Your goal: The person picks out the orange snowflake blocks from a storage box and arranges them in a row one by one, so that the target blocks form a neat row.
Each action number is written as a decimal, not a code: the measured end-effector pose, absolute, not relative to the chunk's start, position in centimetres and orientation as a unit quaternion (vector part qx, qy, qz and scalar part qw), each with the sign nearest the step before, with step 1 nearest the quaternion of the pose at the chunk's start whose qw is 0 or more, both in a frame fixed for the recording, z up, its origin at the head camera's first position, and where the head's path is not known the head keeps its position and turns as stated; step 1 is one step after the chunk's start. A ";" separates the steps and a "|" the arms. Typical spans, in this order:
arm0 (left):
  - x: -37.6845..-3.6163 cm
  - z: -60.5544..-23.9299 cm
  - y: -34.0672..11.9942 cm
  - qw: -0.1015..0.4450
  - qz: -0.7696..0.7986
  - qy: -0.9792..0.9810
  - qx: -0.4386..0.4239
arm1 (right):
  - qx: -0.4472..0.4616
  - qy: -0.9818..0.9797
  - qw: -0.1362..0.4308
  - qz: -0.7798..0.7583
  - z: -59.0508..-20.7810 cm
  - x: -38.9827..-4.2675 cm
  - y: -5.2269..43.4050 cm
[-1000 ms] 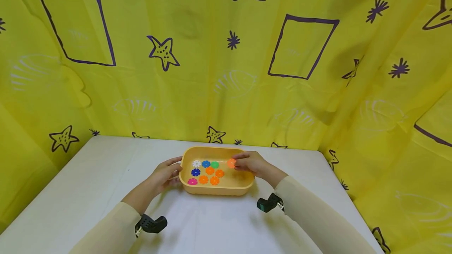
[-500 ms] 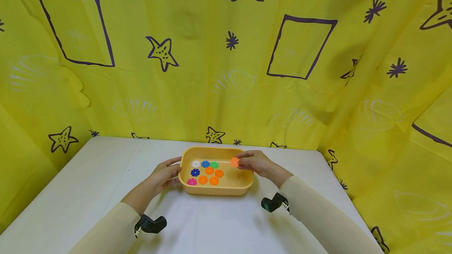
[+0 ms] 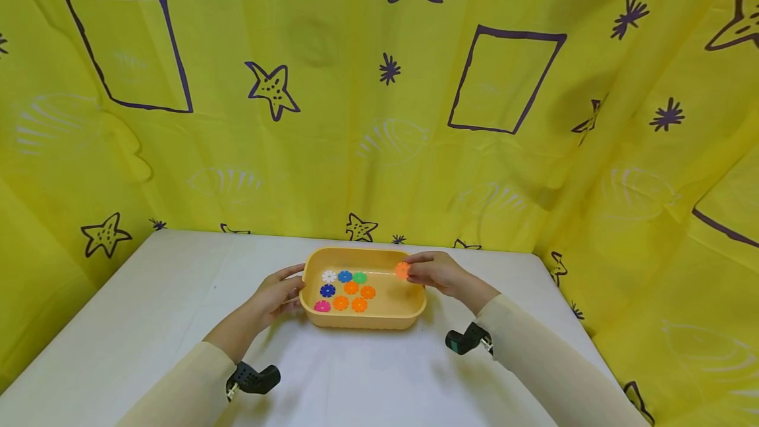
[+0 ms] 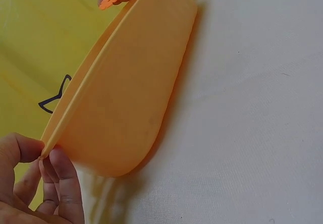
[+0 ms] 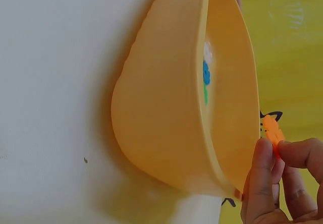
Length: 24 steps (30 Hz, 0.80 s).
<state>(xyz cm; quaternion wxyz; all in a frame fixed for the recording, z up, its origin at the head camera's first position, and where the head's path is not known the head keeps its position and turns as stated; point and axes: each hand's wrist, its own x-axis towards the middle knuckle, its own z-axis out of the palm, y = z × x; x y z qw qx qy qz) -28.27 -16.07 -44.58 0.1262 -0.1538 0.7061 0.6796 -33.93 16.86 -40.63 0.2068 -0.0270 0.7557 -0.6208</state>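
Observation:
A yellow-orange plastic basin [image 3: 366, 321] with rounded corners stands on the table. My left hand [image 3: 276, 295] pinches its left rim between thumb and fingers, as the left wrist view shows closely. Over the basin's right end, my right hand [image 3: 440, 274] pinches an orange notched disc [image 5: 273, 129] between thumb and fingertips, level with the rim. On the basin's floor lie several flat flower-shaped discs: a white disc [image 3: 329, 276], a blue disc [image 3: 345, 276], a green disc [image 3: 360, 277], a dark blue disc [image 3: 327, 290], a pink disc [image 3: 322, 306] and several orange discs [image 3: 359, 304].
The white table [image 3: 356, 381] extends in front of the basin and to both sides. A yellow curtain [image 3: 332, 170] with starfish drawings hangs behind the table and along its sides. Each wrist wears a small black camera, such as the left wrist camera [image 3: 255, 377].
My right hand has moved a little to the right with the orange disc pinched in it. My left hand keeps its grip on the rim, and the discs on the basin floor lie still.

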 end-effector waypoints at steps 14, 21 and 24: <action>-28.2 -44.6 -15.7 0.117 0.683 0.704 -0.159 | -0.036 0.749 0.209 -0.628 -40.6 -33.8 18.3; -28.4 -44.8 -15.7 0.116 0.676 0.708 -0.168 | -0.026 0.746 0.216 -0.629 -40.5 -33.7 18.8; -28.4 -44.8 -15.6 0.116 0.673 0.710 -0.173 | -0.026 0.745 0.215 -0.631 -40.4 -33.6 19.0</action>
